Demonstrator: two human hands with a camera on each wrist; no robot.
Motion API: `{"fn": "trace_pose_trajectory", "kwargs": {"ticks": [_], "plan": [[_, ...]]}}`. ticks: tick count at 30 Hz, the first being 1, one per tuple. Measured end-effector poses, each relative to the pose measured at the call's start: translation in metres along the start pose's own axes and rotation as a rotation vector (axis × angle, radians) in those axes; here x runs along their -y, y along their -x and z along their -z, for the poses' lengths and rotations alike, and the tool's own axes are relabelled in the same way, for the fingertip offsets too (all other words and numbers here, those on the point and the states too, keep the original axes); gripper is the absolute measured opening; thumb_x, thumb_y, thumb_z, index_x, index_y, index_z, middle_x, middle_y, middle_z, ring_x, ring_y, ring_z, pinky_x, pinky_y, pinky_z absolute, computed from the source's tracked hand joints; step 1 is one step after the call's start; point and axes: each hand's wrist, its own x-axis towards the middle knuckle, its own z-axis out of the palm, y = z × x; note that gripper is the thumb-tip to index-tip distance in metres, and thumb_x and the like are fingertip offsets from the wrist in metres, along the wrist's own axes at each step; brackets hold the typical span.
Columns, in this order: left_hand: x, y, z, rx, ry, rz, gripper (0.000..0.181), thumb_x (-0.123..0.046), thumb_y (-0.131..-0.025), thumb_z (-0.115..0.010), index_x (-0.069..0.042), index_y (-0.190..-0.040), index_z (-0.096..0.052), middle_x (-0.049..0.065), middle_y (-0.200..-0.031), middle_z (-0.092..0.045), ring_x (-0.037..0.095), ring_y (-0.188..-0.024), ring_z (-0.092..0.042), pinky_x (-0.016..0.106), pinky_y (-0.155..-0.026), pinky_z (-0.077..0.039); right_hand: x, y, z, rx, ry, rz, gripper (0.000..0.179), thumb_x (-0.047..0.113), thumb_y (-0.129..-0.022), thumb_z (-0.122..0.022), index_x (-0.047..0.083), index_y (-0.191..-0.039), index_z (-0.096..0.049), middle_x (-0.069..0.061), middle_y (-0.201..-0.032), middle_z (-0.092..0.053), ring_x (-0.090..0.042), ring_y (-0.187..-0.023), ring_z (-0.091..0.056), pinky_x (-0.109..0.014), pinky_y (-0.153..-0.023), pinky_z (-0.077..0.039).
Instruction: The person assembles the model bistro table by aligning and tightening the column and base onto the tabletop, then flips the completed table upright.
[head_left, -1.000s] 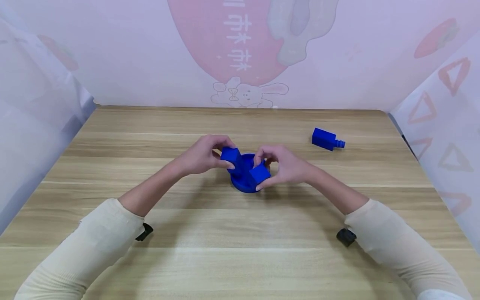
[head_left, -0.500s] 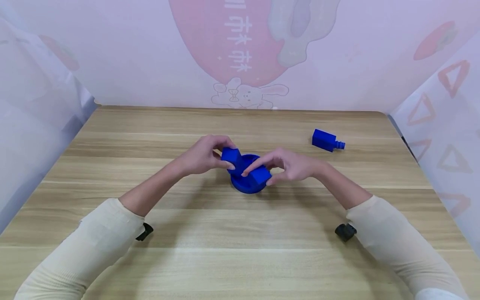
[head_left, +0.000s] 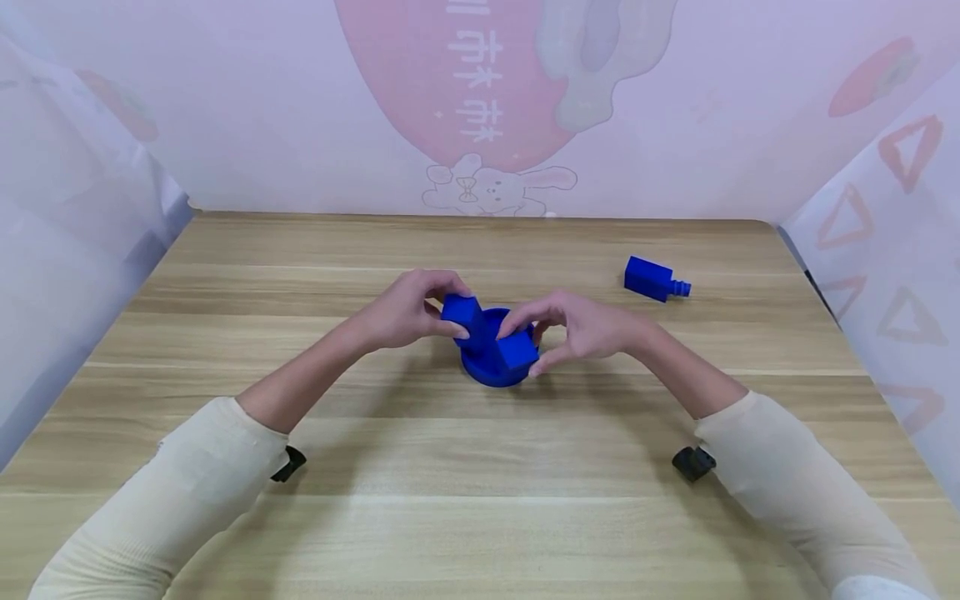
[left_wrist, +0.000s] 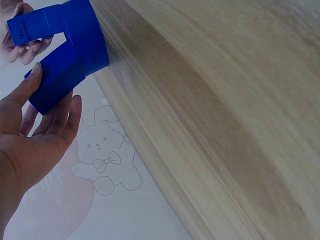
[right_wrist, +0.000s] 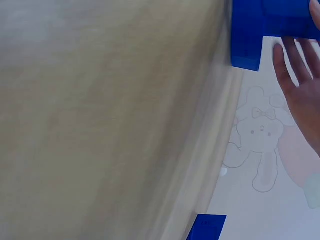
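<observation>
Fingers (head_left: pixel 517 315) of the right hand (head_left: pixel 585 329) curl over a blue block (head_left: pixel 516 350) — seemingly pinching it — while the left hand (head_left: pixel 401 312) grips another block (head_left: pixel 461 310).

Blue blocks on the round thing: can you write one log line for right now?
left hand: grips upright blue plastic block | right hand: pinches second blue plastic block | both on round blue plastic base | spare blue pegged block: apart, on wooden table

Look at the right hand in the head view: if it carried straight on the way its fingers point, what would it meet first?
The right hand points left, fingers already at the nearer blue block on the round blue base. Going on, it would likely meet the other blue block gripped by the left hand, though depth is unclear.
</observation>
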Motion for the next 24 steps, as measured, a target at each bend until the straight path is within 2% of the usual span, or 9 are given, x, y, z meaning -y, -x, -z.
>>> {"fn": "trace_pose_trajectory", "kwargs": {"ticks": [6,10,16,24], "plan": [[0.001,0.001,0.0,-0.002,-0.002,0.004,0.035,-0.001,-0.083,-0.086,0.003,-0.113,-0.07,0.014,-0.107,-0.072,0.027,-0.096,-0.067,0.04,-0.086,-0.061,0.002,0.003,-0.013,-0.218,0.202,0.06,0.039,0.012,-0.075,-0.095,0.005,-0.106,-0.073,-0.004,-0.106,-0.073,-0.024,-0.094,-0.062,-0.042,-0.076,-0.056],[0.001,0.001,0.0,-0.002,-0.006,0.0,0.034,-0.002,-0.084,-0.086,0.003,-0.113,-0.069,0.014,-0.107,-0.072,0.027,-0.097,-0.067,0.04,-0.086,-0.061,0.001,0.004,-0.019,-0.314,0.29,0.097,0.037,0.012,-0.071,-0.097,0.005,-0.098,-0.072,-0.002,-0.096,-0.074,-0.029,-0.083,-0.062,-0.042,-0.07,-0.052],[0.001,0.0,0.0,-0.006,0.009,0.005,0.034,0.0,-0.083,-0.086,0.003,-0.113,-0.07,0.014,-0.107,-0.072,0.027,-0.095,-0.067,0.039,-0.085,-0.061,0.0,0.004,-0.02,-0.339,0.317,0.117,0.037,0.014,-0.069,-0.098,0.004,-0.095,-0.073,0.0,-0.089,-0.074,-0.032,-0.079,-0.063,-0.044,-0.067,-0.049],[0.005,-0.004,0.004,0.028,0.045,-0.055,0.034,0.005,-0.081,-0.085,0.007,-0.111,-0.069,0.015,-0.101,-0.073,0.025,-0.09,-0.067,0.04,-0.083,-0.061,-0.002,0.003,-0.019,-0.347,0.305,0.125,0.034,0.013,-0.068,-0.098,0.006,-0.092,-0.074,0.001,-0.088,-0.074,-0.029,-0.078,-0.064,-0.044,-0.068,-0.047]]}}
